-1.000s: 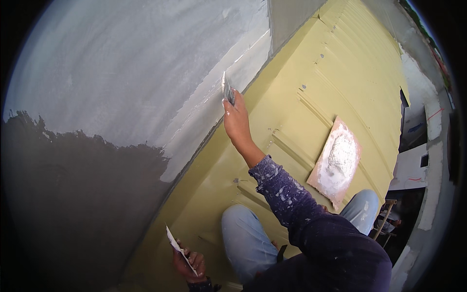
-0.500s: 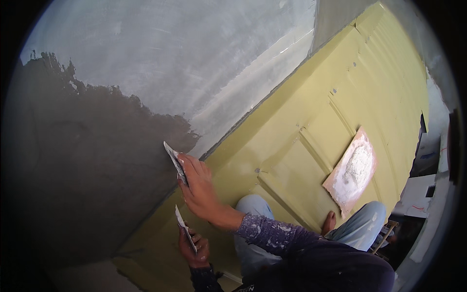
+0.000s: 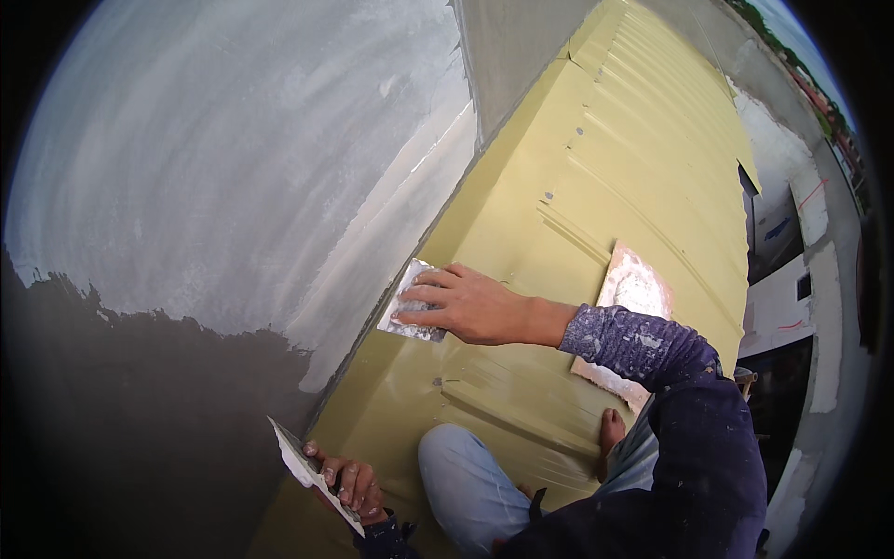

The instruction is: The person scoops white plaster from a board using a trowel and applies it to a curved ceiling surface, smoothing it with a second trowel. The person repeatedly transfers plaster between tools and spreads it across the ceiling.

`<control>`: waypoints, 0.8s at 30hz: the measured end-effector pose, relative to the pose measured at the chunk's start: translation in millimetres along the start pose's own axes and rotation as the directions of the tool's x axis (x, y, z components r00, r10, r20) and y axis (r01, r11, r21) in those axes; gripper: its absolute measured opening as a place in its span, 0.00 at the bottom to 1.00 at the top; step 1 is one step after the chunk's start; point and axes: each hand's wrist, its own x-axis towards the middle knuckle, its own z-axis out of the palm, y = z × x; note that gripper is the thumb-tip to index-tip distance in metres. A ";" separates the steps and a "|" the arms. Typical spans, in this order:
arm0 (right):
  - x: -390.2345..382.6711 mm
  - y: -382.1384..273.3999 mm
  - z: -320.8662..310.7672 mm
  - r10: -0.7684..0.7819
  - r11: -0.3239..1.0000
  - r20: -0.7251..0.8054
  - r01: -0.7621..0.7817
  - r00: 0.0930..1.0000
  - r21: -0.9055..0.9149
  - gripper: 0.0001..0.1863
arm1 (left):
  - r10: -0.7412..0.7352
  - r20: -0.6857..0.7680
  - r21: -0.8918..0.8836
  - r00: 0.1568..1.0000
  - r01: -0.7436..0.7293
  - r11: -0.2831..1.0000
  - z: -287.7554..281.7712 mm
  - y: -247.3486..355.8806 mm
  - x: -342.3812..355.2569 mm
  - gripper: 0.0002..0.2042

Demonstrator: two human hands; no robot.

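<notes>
My right hand (image 3: 480,307) presses its fingers over a flat, white-smeared putty blade (image 3: 410,303). The blade is held at the line where the grey wall (image 3: 233,158) meets the yellow ribbed metal sheet (image 3: 521,289). Lower down, my left hand (image 3: 349,483) grips a second putty blade (image 3: 303,463), tilted, with white putty along its face. That blade lies in front of the wall's dark coated part (image 3: 168,401). A ragged edge divides the dark part from the lighter part above it.
Partly behind my right sleeve, a pinkish board (image 3: 643,284) with a heap of white powder or putty lies on the sheet. My jeans-covered knee (image 3: 470,475) and bare foot (image 3: 611,433) are below. At the right, the sheet ends above a lower, dark area.
My right hand with its blade has swung from the dark wall area rightward to the sheet's edge. My left hand has shifted left and its blade shows more face. The whole view has turned.
</notes>
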 end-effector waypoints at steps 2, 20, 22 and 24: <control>-4.2 69.0 -6.9 0.321 0.939 -0.288 -0.263 0.902 0.223 0.25 | -0.010 -0.079 0.063 0.997 0.015 0.998 -0.7 9.8 -13.0 0.19; 68.1 78.8 33.5 0.902 0.390 -0.269 -0.368 0.339 0.844 0.29 | 0.046 -0.481 0.017 0.875 -0.043 0.999 -28.2 18.7 -112.8 0.22; 88.6 27.0 50.5 0.884 0.457 -0.374 -0.354 0.279 0.816 0.22 | 0.045 -0.466 -0.008 0.884 -0.055 0.998 -27.0 17.7 -110.6 0.21; 102.3 -20.8 61.7 0.892 0.422 -0.324 -0.322 0.314 0.848 0.22 | 0.041 -0.460 0.007 0.887 -0.042 0.999 -23.7 17.0 -108.9 0.21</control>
